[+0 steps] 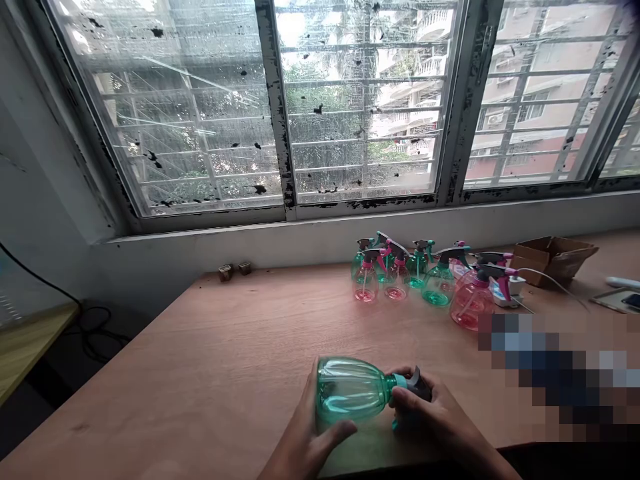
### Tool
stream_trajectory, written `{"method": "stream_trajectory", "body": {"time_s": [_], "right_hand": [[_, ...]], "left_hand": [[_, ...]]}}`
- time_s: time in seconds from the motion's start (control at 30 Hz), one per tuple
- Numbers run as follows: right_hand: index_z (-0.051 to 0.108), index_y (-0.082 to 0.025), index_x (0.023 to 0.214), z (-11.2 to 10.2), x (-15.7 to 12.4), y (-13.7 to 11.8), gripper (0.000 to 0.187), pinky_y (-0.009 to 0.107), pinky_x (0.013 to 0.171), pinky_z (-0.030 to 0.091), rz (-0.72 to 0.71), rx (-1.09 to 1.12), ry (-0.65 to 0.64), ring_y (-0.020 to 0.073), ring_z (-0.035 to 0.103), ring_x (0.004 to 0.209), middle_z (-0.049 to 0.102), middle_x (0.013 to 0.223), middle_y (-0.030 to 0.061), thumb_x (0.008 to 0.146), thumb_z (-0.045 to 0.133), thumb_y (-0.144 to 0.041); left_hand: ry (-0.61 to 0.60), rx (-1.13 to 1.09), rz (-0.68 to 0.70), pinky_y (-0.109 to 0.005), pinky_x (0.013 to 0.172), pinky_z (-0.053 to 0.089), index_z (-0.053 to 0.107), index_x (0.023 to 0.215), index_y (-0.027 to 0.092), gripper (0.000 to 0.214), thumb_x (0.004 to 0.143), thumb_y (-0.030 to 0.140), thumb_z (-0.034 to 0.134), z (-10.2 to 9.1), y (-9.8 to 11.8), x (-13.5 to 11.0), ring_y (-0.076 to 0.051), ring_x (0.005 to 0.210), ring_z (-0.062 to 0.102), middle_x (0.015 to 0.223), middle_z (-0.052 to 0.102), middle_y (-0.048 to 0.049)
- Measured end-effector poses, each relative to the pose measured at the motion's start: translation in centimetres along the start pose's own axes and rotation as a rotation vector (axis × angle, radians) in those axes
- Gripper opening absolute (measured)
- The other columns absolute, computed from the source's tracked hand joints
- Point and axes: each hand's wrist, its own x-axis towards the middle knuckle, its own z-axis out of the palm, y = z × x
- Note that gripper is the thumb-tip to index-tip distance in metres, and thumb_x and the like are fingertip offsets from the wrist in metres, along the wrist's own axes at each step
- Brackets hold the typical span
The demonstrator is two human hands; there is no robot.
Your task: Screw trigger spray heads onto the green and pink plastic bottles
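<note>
A green see-through spray bottle (350,390) lies on its side on the wooden table (210,360), near the front edge. My left hand (305,440) wraps round the bottle's body from below and behind. My right hand (430,417) is closed over the dark grey spray head (416,381) at the bottle's neck. Both hands grip the same bottle.
Several pink and green spray bottles (415,273) stand grouped toward the back right of the table. An open cardboard box (553,257), a white power strip (507,288) with cable and a phone (623,300) lie further right. Two small cubes (234,270) sit below the window.
</note>
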Motion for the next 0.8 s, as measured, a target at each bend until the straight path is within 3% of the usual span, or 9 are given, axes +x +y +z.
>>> {"method": "stream_trajectory", "body": {"time_s": [0.1,0.2,0.27,0.4,0.63,0.8], "right_hand": [[0.066,-0.017,0.092,0.0,0.0,0.0,0.044,0.033,0.059,0.055,-0.008,0.011,0.011,0.0217,0.067,0.061,0.071,0.072,0.0035,0.073,0.080,-0.055],[0.067,-0.017,0.092,-0.1,0.0,0.0,0.042,0.033,0.059,0.055,-0.011,0.015,-0.018,0.0212,0.067,0.061,0.072,0.074,0.0039,0.075,0.079,-0.053],[0.068,-0.017,0.090,-0.2,0.0,0.0,0.040,0.033,0.059,0.055,-0.014,0.008,-0.035,0.0213,0.067,0.061,0.072,0.074,0.0041,0.076,0.078,-0.053],[0.070,-0.017,0.087,-0.1,0.1,0.0,0.041,0.034,0.060,0.056,-0.020,-0.006,-0.040,0.0220,0.067,0.061,0.073,0.072,0.0040,0.075,0.077,-0.056],[0.071,-0.017,0.083,-0.2,0.1,-0.3,0.039,0.032,0.060,0.053,-0.019,-0.019,-0.045,0.0214,0.067,0.060,0.076,0.072,0.0048,0.076,0.077,-0.055],[0.071,-0.017,0.087,-0.3,0.1,-0.6,0.035,0.032,0.062,0.052,-0.043,-0.076,-0.085,0.0216,0.068,0.062,0.076,0.069,0.0037,0.080,0.075,-0.051]], "left_hand": [[0.056,0.040,0.015,-0.052,0.124,0.013,0.003,0.159,0.028,0.100,0.088,0.042,0.072,0.0,-0.8,0.2,-0.034,0.149,0.025,0.161,0.030,-0.0108],[0.038,0.029,0.023,-0.051,0.123,0.016,-0.003,0.159,0.028,0.104,0.087,0.040,0.072,0.1,-0.9,0.3,-0.032,0.147,0.031,0.159,0.034,-0.0106],[0.017,0.023,0.013,-0.049,0.123,0.019,0.001,0.159,0.027,0.104,0.086,0.041,0.074,0.1,-0.3,0.2,-0.033,0.146,0.031,0.159,0.035,-0.0114],[-0.037,-0.009,-0.003,-0.048,0.121,0.025,0.021,0.157,0.023,0.082,0.092,0.046,0.065,0.0,0.6,0.1,-0.035,0.146,0.033,0.157,0.040,-0.0129],[0.075,0.063,0.010,-0.050,0.125,0.011,0.006,0.159,0.029,0.099,0.087,0.037,0.073,0.0,-0.8,0.3,-0.032,0.151,0.021,0.165,0.023,-0.0091],[-0.012,-0.001,-0.017,-0.051,0.122,0.022,0.022,0.157,0.022,0.083,0.091,0.045,0.067,0.0,0.4,0.1,-0.036,0.147,0.029,0.159,0.036,-0.0130]]}}
